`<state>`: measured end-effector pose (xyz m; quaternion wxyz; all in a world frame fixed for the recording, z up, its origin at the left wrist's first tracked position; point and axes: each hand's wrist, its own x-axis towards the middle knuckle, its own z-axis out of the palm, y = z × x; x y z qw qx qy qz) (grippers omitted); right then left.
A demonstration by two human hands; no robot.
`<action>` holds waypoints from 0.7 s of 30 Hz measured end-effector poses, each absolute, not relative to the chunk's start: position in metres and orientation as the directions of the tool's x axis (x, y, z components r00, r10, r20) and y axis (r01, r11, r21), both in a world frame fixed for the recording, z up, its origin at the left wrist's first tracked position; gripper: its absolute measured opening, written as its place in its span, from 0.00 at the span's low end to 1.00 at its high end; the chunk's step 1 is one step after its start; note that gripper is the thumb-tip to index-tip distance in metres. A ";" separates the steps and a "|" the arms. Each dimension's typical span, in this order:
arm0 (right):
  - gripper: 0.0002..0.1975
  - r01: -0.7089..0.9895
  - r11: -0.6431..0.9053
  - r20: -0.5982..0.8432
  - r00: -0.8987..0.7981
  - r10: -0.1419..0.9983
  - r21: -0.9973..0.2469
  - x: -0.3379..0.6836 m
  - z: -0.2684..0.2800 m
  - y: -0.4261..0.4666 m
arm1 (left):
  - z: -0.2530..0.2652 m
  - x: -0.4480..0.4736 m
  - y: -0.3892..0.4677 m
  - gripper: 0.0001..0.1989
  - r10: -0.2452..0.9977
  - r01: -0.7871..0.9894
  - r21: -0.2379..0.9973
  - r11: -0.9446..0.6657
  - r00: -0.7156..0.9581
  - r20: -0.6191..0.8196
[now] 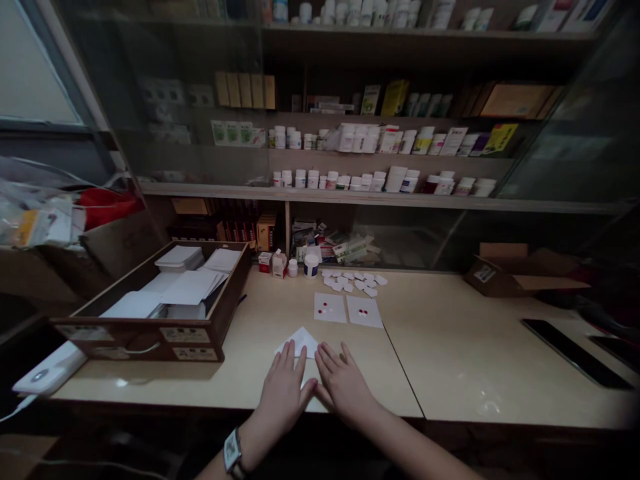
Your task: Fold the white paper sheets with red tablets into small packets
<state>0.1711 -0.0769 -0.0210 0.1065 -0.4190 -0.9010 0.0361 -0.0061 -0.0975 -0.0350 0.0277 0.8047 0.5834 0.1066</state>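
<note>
On the wooden tabletop near its front edge lies a white paper folded to a triangular point. My left hand rests flat on the paper's left side with fingers stretched out. From the right, my right hand lies over the other edge, also with extended fingers. The two thumbs come close together over the lower part of the paper, which the hands partly hide. Just beyond are two flat white paper squares, each bearing a few small red and white pills. Several small folded white packets are spread behind them.
An open wooden drawer with stacks of white paper stands at left. Small medicine boxes and a white jar are at the back. A cardboard box and a black phone lie at right. Medicine shelves rise behind.
</note>
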 end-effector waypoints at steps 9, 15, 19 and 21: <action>0.23 0.768 0.599 0.235 -0.554 0.799 -0.225 0.178 -0.020 -0.086 | -0.031 0.001 -0.099 0.29 0.960 0.951 0.167 -0.259 0.234 0.157; 0.20 0.663 0.684 0.173 -0.667 0.724 -0.305 0.187 -0.011 -0.089 | -0.011 0.000 -0.090 0.22 0.949 0.920 0.234 -0.314 0.301 0.090; 0.24 0.590 0.720 0.116 -0.739 0.664 -0.365 0.192 0.000 -0.085 | -0.004 -0.017 -0.086 0.18 0.909 0.851 0.323 -0.415 0.401 0.112; 0.23 0.575 0.718 0.116 -0.744 0.658 -0.391 0.192 0.006 -0.083 | -0.001 -0.023 -0.087 0.20 0.917 0.860 0.319 -0.398 0.376 0.132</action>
